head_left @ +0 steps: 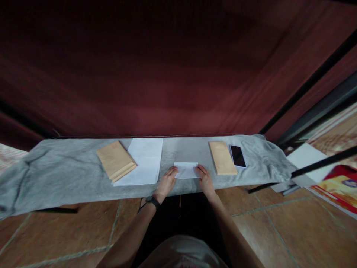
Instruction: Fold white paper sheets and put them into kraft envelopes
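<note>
The folded paper (pixel 186 170) is lying on the middle of the bench (pixel 67 163), near its front edge; let it be the dial's centre, with twelve pointing away from the person. The left hand (pixel 167 181) is touching its nine-o'clock end from eight o'clock, and the right hand (pixel 205 180) is touching its three-o'clock end from four. Each grip is keeping its fingers close to the paper, but whether they are pinching it or only pressing down, I cannot tell.

The likeliest trouble, I judge, is coming from the soft grey cloth (pixel 189 149): if it is bunching under uneven pressure, the folds could be setting crooked. If one hand is pulling harder than the other, the paper could be skewing or wrinkling. The white sheets (pixel 145 160), between nine and ten, are sitting just beside the left hand, so a careless sweep could be shifting them, along with the brown envelopes (pixel 114 158) that are partly overlapping them.

The paper's long axis is running from nine to three, roughly parallel to the front edge, and its broad sides are facing twelve and six. The single brown envelope (pixel 222 158), between two and three, is pointing roughly from eleven to five.
</note>
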`<action>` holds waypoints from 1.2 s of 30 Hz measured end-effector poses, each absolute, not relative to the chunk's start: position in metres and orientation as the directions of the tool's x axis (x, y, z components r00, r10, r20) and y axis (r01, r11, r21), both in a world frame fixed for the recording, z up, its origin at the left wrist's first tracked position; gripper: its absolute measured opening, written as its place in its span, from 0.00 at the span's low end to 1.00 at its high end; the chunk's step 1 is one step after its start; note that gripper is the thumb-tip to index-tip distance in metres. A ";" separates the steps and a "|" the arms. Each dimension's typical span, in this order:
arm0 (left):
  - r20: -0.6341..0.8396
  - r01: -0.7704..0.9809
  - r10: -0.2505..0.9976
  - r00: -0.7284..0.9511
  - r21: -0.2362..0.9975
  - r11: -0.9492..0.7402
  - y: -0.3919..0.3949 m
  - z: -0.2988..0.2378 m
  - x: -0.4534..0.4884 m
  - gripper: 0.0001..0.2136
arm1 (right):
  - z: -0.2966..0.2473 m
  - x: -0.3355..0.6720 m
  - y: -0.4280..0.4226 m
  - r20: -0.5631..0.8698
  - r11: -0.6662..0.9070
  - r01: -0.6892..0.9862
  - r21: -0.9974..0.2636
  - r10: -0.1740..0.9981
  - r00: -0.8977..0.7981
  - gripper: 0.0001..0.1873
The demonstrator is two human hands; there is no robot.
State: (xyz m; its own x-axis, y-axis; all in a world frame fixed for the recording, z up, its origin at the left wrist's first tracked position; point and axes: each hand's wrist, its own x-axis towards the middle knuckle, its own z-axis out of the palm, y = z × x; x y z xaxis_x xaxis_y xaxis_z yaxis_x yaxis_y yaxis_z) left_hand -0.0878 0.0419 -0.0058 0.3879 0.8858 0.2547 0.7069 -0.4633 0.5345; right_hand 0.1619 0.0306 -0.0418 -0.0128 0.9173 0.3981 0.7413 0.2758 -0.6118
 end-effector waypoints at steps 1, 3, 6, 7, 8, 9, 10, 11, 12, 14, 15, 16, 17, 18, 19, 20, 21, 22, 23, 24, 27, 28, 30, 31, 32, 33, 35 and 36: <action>0.228 0.733 0.888 0.399 0.503 -0.458 0.041 -0.006 -0.087 0.23 | -0.041 0.161 0.030 0.401 0.274 0.739 -0.615 0.916 -0.007 0.37; 0.184 0.775 0.888 0.421 0.435 -0.457 0.038 -0.005 -0.086 0.23 | -0.040 0.159 0.029 0.398 0.251 0.736 -0.629 0.917 0.027 0.34; 0.151 0.817 0.882 0.446 0.334 -0.470 0.032 -0.005 -0.081 0.23 | -0.035 0.156 0.026 0.381 0.167 0.737 -0.655 0.915 0.131 0.27; 0.149 0.828 0.881 0.449 0.302 -0.473 0.030 -0.005 -0.078 0.24 | -0.033 0.153 0.024 0.381 0.141 0.739 -0.658 0.910 0.166 0.26; 0.151 0.837 0.881 0.449 0.273 -0.474 0.028 -0.005 -0.076 0.24 | -0.031 0.150 0.022 0.388 0.129 0.746 -0.653 0.903 0.183 0.24; 0.154 0.846 0.881 0.447 0.247 -0.473 0.027 -0.004 -0.072 0.24 | -0.028 0.146 0.020 0.400 0.133 0.758 -0.639 0.899 0.179 0.23; 0.157 0.855 0.883 0.442 0.224 -0.468 0.026 -0.004 -0.069 0.24 | -0.025 0.140 0.017 0.413 0.153 0.775 -0.614 0.898 0.150 0.23; 0.160 0.865 0.887 0.432 0.204 -0.458 0.025 -0.004 -0.065 0.25 | -0.022 0.134 0.015 0.422 0.186 0.795 -0.577 0.902 0.095 0.23; 0.163 0.875 0.892 0.421 0.187 -0.447 0.024 -0.003 -0.061 0.25 | -0.019 0.127 0.011 0.419 0.226 0.816 -0.532 0.908 0.022 0.23; 0.166 0.890 0.901 0.401 0.164 -0.426 0.024 -0.003 -0.055 0.25 | -0.015 0.113 0.005 0.386 0.275 0.858 -0.434 0.917 -0.098 0.24; 0.168 0.894 0.903 0.394 0.155 -0.419 0.024 -0.003 -0.052 0.25 | -0.014 0.107 0.003 0.377 0.276 0.877 -0.394 0.919 -0.120 0.24; 0.171 0.897 0.904 0.391 0.149 -0.416 0.024 -0.003 -0.051 0.26 | -0.013 0.102 0.000 0.375 0.260 0.896 -0.359 0.920 -0.117 0.24; 0.177 0.899 0.904 0.389 0.144 -0.414 0.024 -0.004 -0.051 0.26 | -0.013 0.099 -0.002 0.375 0.239 0.912 -0.332 0.921 -0.105 0.24; 0.184 0.899 0.903 0.388 0.139 -0.415 0.023 -0.005 -0.051 0.26 | -0.013 0.096 -0.004 0.376 0.221 0.923 -0.314 0.922 -0.093 0.24; 0.191 0.898 0.900 0.392 0.132 -0.419 0.023 -0.005 -0.051 0.26 | -0.012 0.095 -0.005 0.374 0.215 0.929 -0.301 0.923 -0.092 0.24; 0.196 0.894 0.894 0.403 0.124 -0.430 0.022 -0.006 -0.053 0.26 | -0.012 0.094 -0.006 0.365 0.223 0.929 -0.295 0.925 -0.106 0.24; 0.198 0.886 0.885 0.422 0.115 -0.448 0.022 -0.007 -0.054 0.27 | -0.012 0.094 -0.007 0.351 0.245 0.925 -0.291 0.927 -0.135 0.25; 0.197 0.875 0.872 0.448 0.106 -0.473 0.021 -0.007 -0.055 0.27 | -0.011 0.095 -0.007 0.336 0.269 0.919 -0.289 0.927 -0.166 0.25; 0.193 0.861 0.858 0.476 0.100 -0.500 0.021 -0.007 -0.057 0.27 | -0.011 0.095 -0.008 0.321 0.288 0.913 -0.289 0.927 -0.191 0.25; 0.188 0.848 0.846 0.498 0.097 -0.521 0.020 -0.007 -0.058 0.27 | -0.010 0.096 -0.008 0.310 0.300 0.909 -0.288 0.928 -0.208 0.25; 0.178 0.838 0.839 0.515 0.101 -0.536 0.019 -0.007 -0.059 0.26 | -0.009 0.097 -0.009 0.298 0.294 0.913 -0.283 0.932 -0.208 0.25; 0.178 0.842 0.843 0.508 0.103 -0.529 0.018 -0.007 -0.059 0.26 | -0.009 0.097 -0.009 0.298 0.286 0.916 -0.281 0.933 -0.199 0.25; 0.186 0.856 0.856 0.483 0.106 -0.506 0.017 -0.006 -0.058 0.26 | -0.010 0.098 -0.009 0.299 0.261 0.924 -0.279 0.938 -0.174 0.25; 0.190 0.866 0.865 0.464 0.107 -0.488 0.016 -0.006 -0.057 0.26 | -0.011 0.099 -0.008 0.298 0.246 0.928 -0.279 0.941 -0.160 0.25; 0.193 0.879 0.878 0.439 0.109 -0.464 0.016 -0.006 -0.056 0.26 | -0.012 0.100 -0.007 0.297 0.231 0.933 -0.277 0.944 -0.145 0.25; 0.193 0.892 0.890 0.413 0.111 -0.438 0.015 -0.005 -0.055 0.26 | -0.013 0.101 -0.006 0.297 0.214 0.938 -0.274 0.946 -0.130 0.25; 0.184 0.913 0.912 0.366 0.117 -0.390 0.014 -0.003 -0.052 0.26 | -0.015 0.103 -0.003 0.299 0.182 0.946 -0.268 0.949 -0.097 0.25; 0.178 0.922 0.921 0.346 0.120 -0.369 0.014 -0.002 -0.051 0.26 | -0.016 0.104 -0.002 0.301 0.168 0.949 -0.266 0.950 -0.084 0.25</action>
State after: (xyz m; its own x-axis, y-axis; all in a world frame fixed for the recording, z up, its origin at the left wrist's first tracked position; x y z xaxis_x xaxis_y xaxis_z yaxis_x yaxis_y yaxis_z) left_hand -0.0509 0.0140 -0.0023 0.3457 0.9213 0.1783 0.9216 -0.3690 0.1200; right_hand 0.1039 -0.0022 -0.0162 -0.0835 0.9500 0.3010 0.9492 0.1678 -0.2663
